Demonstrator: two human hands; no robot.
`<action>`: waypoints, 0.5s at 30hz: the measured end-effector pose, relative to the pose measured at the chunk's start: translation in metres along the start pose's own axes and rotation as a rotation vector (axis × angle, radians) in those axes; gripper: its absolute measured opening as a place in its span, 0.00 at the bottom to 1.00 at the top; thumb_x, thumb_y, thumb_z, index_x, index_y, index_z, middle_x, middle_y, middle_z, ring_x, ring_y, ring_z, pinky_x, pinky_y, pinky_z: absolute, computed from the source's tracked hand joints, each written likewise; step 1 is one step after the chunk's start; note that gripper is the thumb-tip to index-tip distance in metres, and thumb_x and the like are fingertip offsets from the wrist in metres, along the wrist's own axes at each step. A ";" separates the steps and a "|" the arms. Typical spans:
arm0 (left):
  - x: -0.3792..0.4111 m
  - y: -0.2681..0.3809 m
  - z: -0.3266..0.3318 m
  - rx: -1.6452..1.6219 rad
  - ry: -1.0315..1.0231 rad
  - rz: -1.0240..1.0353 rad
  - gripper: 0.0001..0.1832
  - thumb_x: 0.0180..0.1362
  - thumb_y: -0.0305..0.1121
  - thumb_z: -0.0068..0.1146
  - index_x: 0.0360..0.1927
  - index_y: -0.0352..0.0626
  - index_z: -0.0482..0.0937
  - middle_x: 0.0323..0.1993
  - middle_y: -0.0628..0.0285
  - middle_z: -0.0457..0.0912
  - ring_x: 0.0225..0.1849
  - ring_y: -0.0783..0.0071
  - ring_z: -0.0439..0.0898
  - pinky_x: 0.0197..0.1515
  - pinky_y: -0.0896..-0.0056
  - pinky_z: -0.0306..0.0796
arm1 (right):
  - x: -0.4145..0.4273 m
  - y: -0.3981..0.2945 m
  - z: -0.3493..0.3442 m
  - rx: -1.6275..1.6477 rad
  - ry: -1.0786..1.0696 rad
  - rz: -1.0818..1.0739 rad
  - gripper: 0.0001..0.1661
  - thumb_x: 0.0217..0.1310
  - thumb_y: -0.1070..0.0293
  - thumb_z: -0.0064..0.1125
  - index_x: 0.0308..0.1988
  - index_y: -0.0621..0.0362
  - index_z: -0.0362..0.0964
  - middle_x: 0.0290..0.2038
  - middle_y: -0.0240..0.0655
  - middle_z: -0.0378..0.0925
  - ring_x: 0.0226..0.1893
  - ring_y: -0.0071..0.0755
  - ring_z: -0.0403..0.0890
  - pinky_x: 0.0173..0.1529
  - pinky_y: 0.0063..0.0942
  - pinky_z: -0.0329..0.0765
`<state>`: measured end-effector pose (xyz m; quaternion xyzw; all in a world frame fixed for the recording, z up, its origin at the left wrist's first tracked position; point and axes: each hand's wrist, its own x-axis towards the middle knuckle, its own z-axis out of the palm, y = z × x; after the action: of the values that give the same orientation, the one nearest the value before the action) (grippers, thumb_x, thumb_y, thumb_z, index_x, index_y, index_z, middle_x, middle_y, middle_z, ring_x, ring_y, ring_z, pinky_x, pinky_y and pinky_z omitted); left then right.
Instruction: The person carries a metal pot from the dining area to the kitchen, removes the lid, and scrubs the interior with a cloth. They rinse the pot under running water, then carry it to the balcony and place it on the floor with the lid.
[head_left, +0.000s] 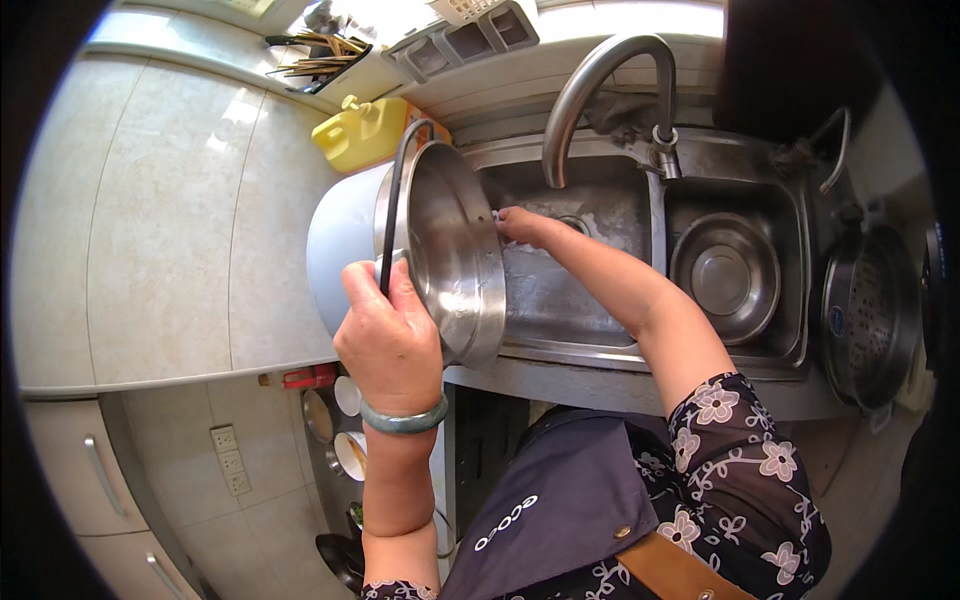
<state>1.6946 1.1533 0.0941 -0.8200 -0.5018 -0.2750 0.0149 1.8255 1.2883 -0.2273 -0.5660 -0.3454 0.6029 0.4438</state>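
Observation:
A steel-lined pail (459, 300) with a pale blue outer wall lies tipped over the left edge of the sink, its mouth facing right. My left hand (390, 337) grips the pail's black bail handle (390, 217) close to a light grey piece. My right hand (523, 227) is at the far right side of the pail's mouth, over the left sink basin (570, 300). Its fingers close on a small whitish thing (498, 217), mostly hidden and too small to name. Wet patches and whitish suds mark the basin floor near the drain.
A curved steel faucet (600, 67) arches over the left basin. In the right basin sits a steel bowl (724, 277). A yellow jug (367, 135) stands behind the pail, near a chopstick holder (322, 67). Tiled countertop (172, 225) spreads left; a perforated pan (870, 315) leans at right.

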 end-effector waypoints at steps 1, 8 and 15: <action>0.000 -0.001 0.000 0.003 0.005 0.008 0.09 0.59 0.34 0.47 0.31 0.38 0.67 0.21 0.47 0.72 0.25 0.43 0.71 0.28 0.56 0.65 | -0.003 0.000 -0.001 0.035 0.005 0.017 0.15 0.55 0.57 0.53 0.31 0.58 0.73 0.22 0.33 0.71 0.21 0.27 0.67 0.26 0.29 0.65; -0.013 -0.051 -0.014 -0.160 0.156 -0.006 0.10 0.61 0.34 0.45 0.28 0.38 0.65 0.15 0.63 0.65 0.16 0.72 0.61 0.20 0.71 0.58 | -0.035 -0.018 -0.033 -0.313 0.267 -0.171 0.15 0.54 0.62 0.51 0.35 0.63 0.73 0.31 0.47 0.77 0.31 0.44 0.78 0.36 0.38 0.73; -0.040 -0.078 -0.030 -0.667 0.100 -0.407 0.10 0.62 0.33 0.44 0.26 0.43 0.65 0.15 0.76 0.58 0.16 0.90 0.54 0.18 0.85 0.48 | -0.136 -0.075 -0.084 -0.695 0.406 -0.159 0.18 0.56 0.56 0.46 0.38 0.59 0.72 0.37 0.48 0.75 0.42 0.50 0.75 0.46 0.41 0.71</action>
<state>1.6031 1.1505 0.0811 -0.6490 -0.5359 -0.4599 -0.2829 1.9148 1.1829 -0.1172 -0.7613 -0.4766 0.2903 0.3302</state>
